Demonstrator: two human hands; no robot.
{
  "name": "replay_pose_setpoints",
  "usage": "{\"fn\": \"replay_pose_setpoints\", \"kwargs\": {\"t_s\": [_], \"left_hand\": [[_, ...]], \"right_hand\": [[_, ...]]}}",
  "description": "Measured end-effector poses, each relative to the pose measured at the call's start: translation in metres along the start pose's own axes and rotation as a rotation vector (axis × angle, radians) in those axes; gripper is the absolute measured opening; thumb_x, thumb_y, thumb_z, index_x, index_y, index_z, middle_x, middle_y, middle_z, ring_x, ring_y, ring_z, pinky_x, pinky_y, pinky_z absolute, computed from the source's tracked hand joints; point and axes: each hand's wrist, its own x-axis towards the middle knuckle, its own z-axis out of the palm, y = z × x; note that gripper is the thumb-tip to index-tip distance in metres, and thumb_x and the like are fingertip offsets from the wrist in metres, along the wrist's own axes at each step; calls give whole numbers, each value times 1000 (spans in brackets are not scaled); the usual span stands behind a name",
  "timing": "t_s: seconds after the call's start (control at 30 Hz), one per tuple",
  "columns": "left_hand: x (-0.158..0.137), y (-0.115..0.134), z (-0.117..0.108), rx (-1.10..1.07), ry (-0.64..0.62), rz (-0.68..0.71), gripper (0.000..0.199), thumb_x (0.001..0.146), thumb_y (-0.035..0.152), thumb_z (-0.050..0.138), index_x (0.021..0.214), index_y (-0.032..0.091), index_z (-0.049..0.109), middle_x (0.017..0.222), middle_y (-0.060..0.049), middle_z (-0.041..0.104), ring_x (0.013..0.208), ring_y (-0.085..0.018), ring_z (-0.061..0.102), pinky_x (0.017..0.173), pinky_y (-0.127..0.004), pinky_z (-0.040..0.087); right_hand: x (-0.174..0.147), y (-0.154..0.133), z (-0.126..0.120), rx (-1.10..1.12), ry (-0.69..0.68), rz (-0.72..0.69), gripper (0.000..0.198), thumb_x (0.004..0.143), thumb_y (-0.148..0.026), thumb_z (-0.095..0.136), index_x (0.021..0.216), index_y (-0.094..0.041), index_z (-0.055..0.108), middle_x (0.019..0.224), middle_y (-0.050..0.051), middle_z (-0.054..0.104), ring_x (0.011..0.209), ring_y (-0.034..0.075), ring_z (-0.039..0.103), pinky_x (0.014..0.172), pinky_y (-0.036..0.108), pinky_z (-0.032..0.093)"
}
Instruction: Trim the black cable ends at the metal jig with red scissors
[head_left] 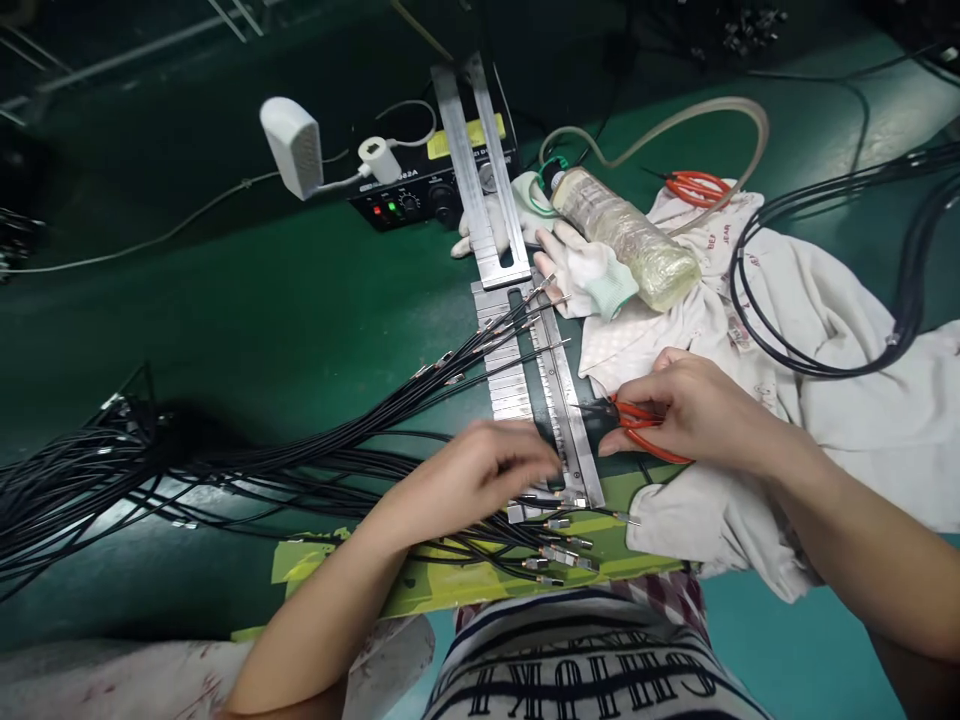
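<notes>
My right hand (694,415) grips pliers (649,432) with orange handles, their dark tips pointing left over the edge of a slotted metal fixture (579,450). Above the fixture's lower end is my left hand (495,465), with its fingers curled together; whatever is in them is hidden. Below that hand lie several black cables with metal connectors (559,555) at their ends. Another bundle of black cables (397,405) runs in from the left, its stripped ends resting across the fixture's ridged plate (506,375).
Behind the fixture stands a black control box (420,200) with lit switches. To the right are a clear bottle (634,235), white gloves (589,270), a white cloth (810,290), a coiled black cable (817,370) and a second orange-handled tool (697,188). Yellow-green tape (330,560) covers the front edge.
</notes>
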Motion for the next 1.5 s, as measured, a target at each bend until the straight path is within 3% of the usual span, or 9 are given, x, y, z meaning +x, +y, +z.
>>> {"fn": "replay_pose_setpoints", "kwargs": {"t_s": [0.1, 0.17, 0.3, 0.4, 0.57, 0.67, 1.03, 1.3, 1.5], "left_hand": [[11, -18, 1, 327, 543, -15, 18, 97, 20, 52, 97, 13, 68, 94, -9, 67, 90, -21, 61, 82, -34, 50], [25, -28, 1, 493, 617, 8, 18, 96, 17, 52, 106, 12, 67, 101, -12, 67, 97, -24, 59, 87, -38, 49], [56, -32, 4, 580, 493, -29, 25, 92, 13, 56, 116, 10, 62, 107, -13, 67, 100, -27, 58, 90, -42, 49], [62, -30, 8, 394, 517, -8, 16, 92, 11, 54, 103, 12, 66, 97, -10, 67, 91, -22, 60, 83, -36, 51], [43, -18, 16, 54, 523, 47, 10, 90, 15, 62, 95, 15, 71, 89, -7, 71, 80, -17, 65, 69, -26, 50], [34, -8, 21, -18, 479, 6, 12, 88, 14, 63, 94, 15, 73, 85, -6, 71, 73, -14, 64, 60, -22, 47], [26, 5, 24, -3, 329, -68, 11, 85, 10, 62, 84, 14, 72, 69, 1, 58, 59, -8, 48, 53, -19, 34], [24, 6, 23, 38, 291, -61, 11, 83, 7, 62, 82, 14, 70, 69, 2, 58, 61, -9, 49, 55, -20, 34], [23, 5, 23, 58, 307, -27, 9, 86, 10, 63, 82, 14, 70, 67, 1, 58, 59, -9, 49, 55, -20, 36]], "right_hand": [[2, 0, 1, 34, 51, 39, 56, 78, -58, 67, 55, -20, 34, 50, -8, 26, 54, 9, 22, 59, 26, 25], [3, 0, 0, 58, 69, 88, 55, 78, -58, 68, 56, -20, 35, 51, -8, 26, 53, 9, 22, 54, 26, 22], [5, 3, -4, 56, 90, 210, 51, 81, -61, 62, 58, -21, 41, 51, -7, 33, 52, 9, 26, 51, 26, 19], [4, 4, -7, -9, 93, 248, 51, 83, -61, 59, 59, -21, 41, 52, -6, 35, 53, 10, 27, 53, 27, 21], [2, 1, -11, -214, 158, 107, 50, 84, -58, 59, 57, -20, 40, 49, -6, 41, 53, 10, 27, 67, 29, 26], [0, 0, -14, -291, 98, 30, 49, 85, -59, 58, 59, -20, 49, 54, -4, 53, 55, 11, 25, 69, 31, 24], [0, -5, -15, -369, -91, -48, 52, 84, -65, 57, 59, -20, 54, 48, -4, 51, 55, 12, 14, 70, 35, 23], [-2, -7, -12, -430, -157, -62, 37, 85, -51, 60, 65, -21, 58, 58, 1, 63, 54, 13, 26, 71, 38, 23], [-2, -12, -11, -478, -185, -71, 35, 87, -47, 58, 64, -20, 55, 59, 2, 66, 52, 12, 24, 69, 38, 22]]}}
